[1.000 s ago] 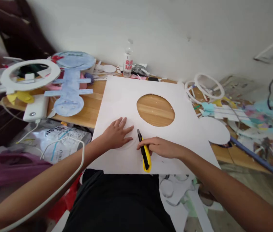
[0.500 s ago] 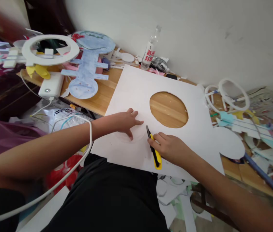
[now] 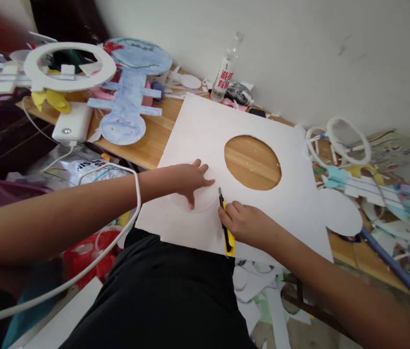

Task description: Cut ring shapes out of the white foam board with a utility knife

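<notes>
A white foam board (image 3: 292, 203) lies over the table's front edge, with a large oval hole cut through it that shows the wood below. My left hand (image 3: 192, 182) is spread flat, fingers apart, on a faint, pale round disc (image 3: 205, 201) lying on the board. What the disc is made of I cannot make out. In my right hand (image 3: 243, 220) is a yellow and black utility knife (image 3: 228, 237). Its blade is out and points away from me, the tip close to the disc's right edge. Whether the tip touches the board I cannot tell.
A plastic bottle (image 3: 225, 72) stands behind the board by the wall. Painted blue cutouts (image 3: 128, 92), a white ring (image 3: 70, 87) and a power bank (image 3: 73, 123) lie at left. White hoops (image 3: 367, 150) and scraps crowd the right. A white cable (image 3: 137, 194) loops over my left arm.
My right hand and the knife have shifted slightly left, and the knife stands more upright in view. My left hand stays on the disc. The whole view has moved a little.
</notes>
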The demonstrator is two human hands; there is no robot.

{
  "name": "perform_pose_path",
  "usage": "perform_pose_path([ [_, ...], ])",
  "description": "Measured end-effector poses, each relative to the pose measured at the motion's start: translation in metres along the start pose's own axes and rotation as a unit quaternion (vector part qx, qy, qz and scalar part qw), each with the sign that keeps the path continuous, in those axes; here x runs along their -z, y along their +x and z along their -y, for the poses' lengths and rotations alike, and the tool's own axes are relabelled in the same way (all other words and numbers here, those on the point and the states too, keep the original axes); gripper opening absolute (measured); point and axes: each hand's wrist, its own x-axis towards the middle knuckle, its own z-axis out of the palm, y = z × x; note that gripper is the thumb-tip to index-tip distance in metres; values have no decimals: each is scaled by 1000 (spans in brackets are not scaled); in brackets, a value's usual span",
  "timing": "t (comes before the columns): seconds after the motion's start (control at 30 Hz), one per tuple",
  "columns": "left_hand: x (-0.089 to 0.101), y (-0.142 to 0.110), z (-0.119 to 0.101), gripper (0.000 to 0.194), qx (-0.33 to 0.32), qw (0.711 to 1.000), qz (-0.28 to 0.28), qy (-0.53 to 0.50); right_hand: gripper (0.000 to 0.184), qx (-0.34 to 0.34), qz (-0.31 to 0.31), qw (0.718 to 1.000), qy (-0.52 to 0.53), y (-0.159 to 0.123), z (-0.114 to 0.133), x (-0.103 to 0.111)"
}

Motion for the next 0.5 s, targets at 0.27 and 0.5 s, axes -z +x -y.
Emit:
perform_pose_path([
  [0.27, 0, -3, -1, 113, -5, 1000, -5, 15, 29, -31, -39, 999, -2, 5, 11, 4],
  [0.5, 3, -3, -3, 114, 1, 1000, 9, 19, 31, -41, -30, 999, 5, 3, 20, 5],
])
